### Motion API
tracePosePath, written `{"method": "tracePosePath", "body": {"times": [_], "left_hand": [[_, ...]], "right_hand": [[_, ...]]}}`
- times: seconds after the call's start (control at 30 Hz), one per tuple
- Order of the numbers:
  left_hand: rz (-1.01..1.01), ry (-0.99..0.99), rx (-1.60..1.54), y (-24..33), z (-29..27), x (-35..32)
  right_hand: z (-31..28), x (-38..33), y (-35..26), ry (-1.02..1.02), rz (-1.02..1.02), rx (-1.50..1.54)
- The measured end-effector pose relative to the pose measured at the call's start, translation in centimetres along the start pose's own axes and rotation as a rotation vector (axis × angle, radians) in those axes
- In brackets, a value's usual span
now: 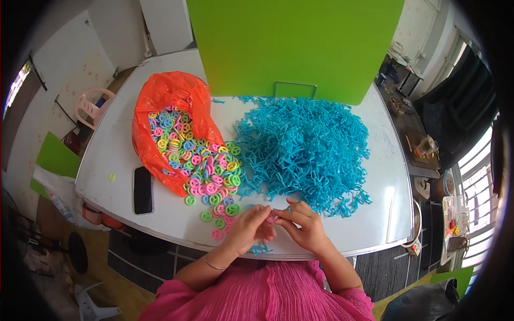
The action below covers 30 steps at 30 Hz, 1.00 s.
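Note:
My left hand (251, 229) and my right hand (303, 226) meet at the near edge of the table, fingers closed in a pinch. Between their fingertips is a small pink plastic wheel (273, 217), largely covered by the fingers. Just left of my hands lie loose plastic wheels in pink, green, yellow and blue (210, 188), spilling from an open red plastic bag (143, 134). Beyond my right hand rises a big heap of small turquoise branched pieces (310, 150). A few turquoise pieces (259, 249) lie under my left hand.
A black-screened phone (143, 190) lies on the white table (115, 160), left of the wheels. One green wheel (112, 177) sits apart near the left edge. A tall green board (294, 48) stands behind the heap, with a metal wire frame (295, 84) at its foot.

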<state>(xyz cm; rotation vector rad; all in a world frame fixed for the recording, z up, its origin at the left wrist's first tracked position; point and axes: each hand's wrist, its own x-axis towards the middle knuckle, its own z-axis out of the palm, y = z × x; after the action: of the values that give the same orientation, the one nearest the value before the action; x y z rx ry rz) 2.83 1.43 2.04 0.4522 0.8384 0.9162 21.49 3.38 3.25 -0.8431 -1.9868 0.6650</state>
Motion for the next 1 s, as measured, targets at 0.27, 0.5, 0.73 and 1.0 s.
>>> {"method": "tracePosePath", "body": {"times": [0.27,0.5,0.73,1.0], "left_hand": [[1.608,0.720,-0.040,12.6,-5.6,-7.0],[0.979,0.334,0.666,7.4,-4.4,-1.5],[1.200,0.013,1.449,3.1,1.0,1.1],[1.211,0.070,1.280,1.7,0.7,1.6]], "right_hand": [[-0.8,-0.2,-0.6,0.044,0.372,0.354],[-0.4,0.3,-0.6,0.106,0.645,0.725],[-0.9,-0.4,1.0,0.116,0.783,1.049],[-0.3,-0.4,1.2,0.076,0.739,1.136]]}}
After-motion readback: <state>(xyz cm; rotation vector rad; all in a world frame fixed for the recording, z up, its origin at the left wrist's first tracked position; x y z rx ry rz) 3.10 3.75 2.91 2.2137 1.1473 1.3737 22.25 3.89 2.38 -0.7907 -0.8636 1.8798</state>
